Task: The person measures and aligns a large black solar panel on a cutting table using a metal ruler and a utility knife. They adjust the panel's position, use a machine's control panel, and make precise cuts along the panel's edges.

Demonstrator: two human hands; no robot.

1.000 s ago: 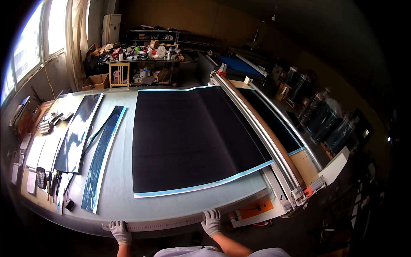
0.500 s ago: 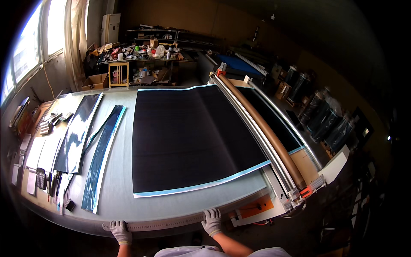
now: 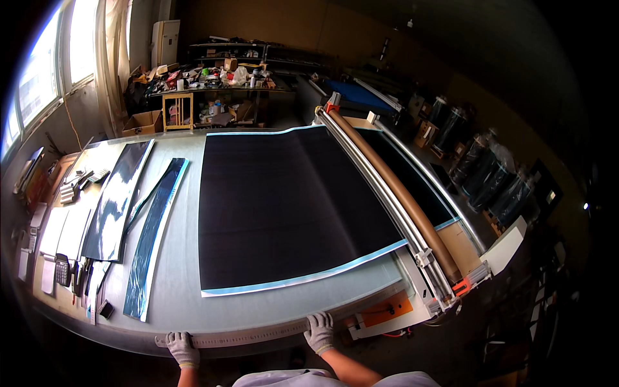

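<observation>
A long steel ruler (image 3: 251, 337) lies along the near edge of the table (image 3: 174, 258). My left hand (image 3: 182, 349), in a grey knit glove, closes over the ruler near its left end. Farther right, my right hand (image 3: 319, 334), gloved the same way, grips its other end; the fingertips rest on top and the thumbs are hidden. Beyond the ruler a large black sheet (image 3: 290, 213) with light-blue edge strips lies flat, its right side running under the rails of a cutting machine (image 3: 387, 200). Neither hand touches the sheet.
A brown roller (image 3: 400, 193) lies beside the rails, which carry a small white carriage (image 3: 422, 258). Blue shiny strips (image 3: 151, 245), a silvery sheet (image 3: 116, 200) and a calculator (image 3: 62, 269) lie at the left. Behind stands a cluttered bench (image 3: 219, 84); wrapped rolls (image 3: 490, 174) stand right.
The small white carriage has slid along the rail, away from the near end toward the far side. Both my hands and the ruler stay in place.
</observation>
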